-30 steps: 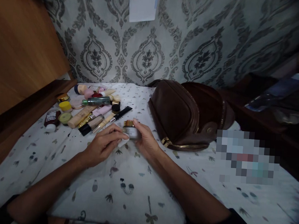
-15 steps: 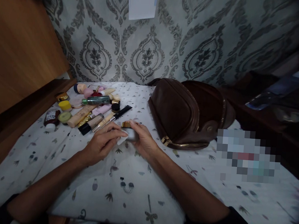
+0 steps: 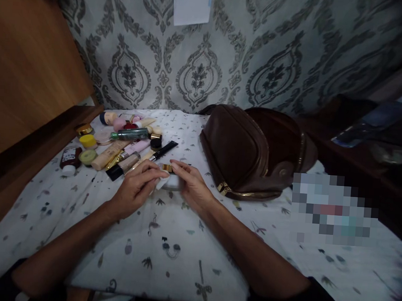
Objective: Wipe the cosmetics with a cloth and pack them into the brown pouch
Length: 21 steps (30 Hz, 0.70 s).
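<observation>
My right hand (image 3: 195,187) is closed around a small pale bottle (image 3: 174,182) with a gold cap (image 3: 167,167), held just above the cloth. Pinched between the fingers of my left hand (image 3: 134,191) is a white wipe (image 3: 162,182), against or very near the bottle's left side. My fingers cover part of the bottle, and its label cannot be made out. Just beyond my left hand lies a heap of cosmetics, with a black-capped tube (image 3: 165,151) and a beige tube (image 3: 109,155) among them.
A brown leather bag (image 3: 234,146) with its zip open stands right of my hands. The cosmetics heap includes a green bottle (image 3: 129,134), a yellow-lidded jar (image 3: 88,141) and a dark red bottle (image 3: 70,158). Wooden furniture (image 3: 32,42) borders the left. A blurred patch (image 3: 334,210) lies at right.
My left hand with the wipe has shifted slightly left along the bottle. The bottle has turned a little in my right hand, and its cap sits slightly further left.
</observation>
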{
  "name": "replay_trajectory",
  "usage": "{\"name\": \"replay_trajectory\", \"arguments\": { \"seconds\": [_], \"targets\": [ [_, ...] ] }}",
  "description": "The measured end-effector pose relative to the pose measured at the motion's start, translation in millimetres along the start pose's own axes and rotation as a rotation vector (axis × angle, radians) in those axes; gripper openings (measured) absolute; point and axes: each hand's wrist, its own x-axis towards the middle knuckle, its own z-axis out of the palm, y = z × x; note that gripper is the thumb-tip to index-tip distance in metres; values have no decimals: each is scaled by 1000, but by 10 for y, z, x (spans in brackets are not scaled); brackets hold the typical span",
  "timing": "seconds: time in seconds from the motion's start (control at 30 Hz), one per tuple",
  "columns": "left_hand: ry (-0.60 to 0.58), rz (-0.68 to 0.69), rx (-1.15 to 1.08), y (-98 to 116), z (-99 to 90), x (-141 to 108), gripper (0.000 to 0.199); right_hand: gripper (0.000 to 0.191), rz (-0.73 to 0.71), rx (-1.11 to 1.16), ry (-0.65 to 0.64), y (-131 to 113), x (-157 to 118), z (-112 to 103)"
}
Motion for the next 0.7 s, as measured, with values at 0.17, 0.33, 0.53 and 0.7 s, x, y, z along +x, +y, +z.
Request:
{"name": "replay_trajectory", "arguments": {
  "seconds": [0.17, 0.33, 0.53, 0.7],
  "targets": [
    [-106, 34, -43, 34, 19, -8, 28, 37, -61, -31, -17, -34, 16, -10],
    [-36, 3, -21, 36, 33, -11, 25, 40, -28, -52, -49, -34, -13, 11],
    [42, -16, 34, 20, 34, -16, 26, 37, -27, -72, -92, 16, -20, 30],
    [-29, 19, 22, 25, 11, -13, 29, 31, -18, -29, -24, -1, -7, 22]
  ]
}}
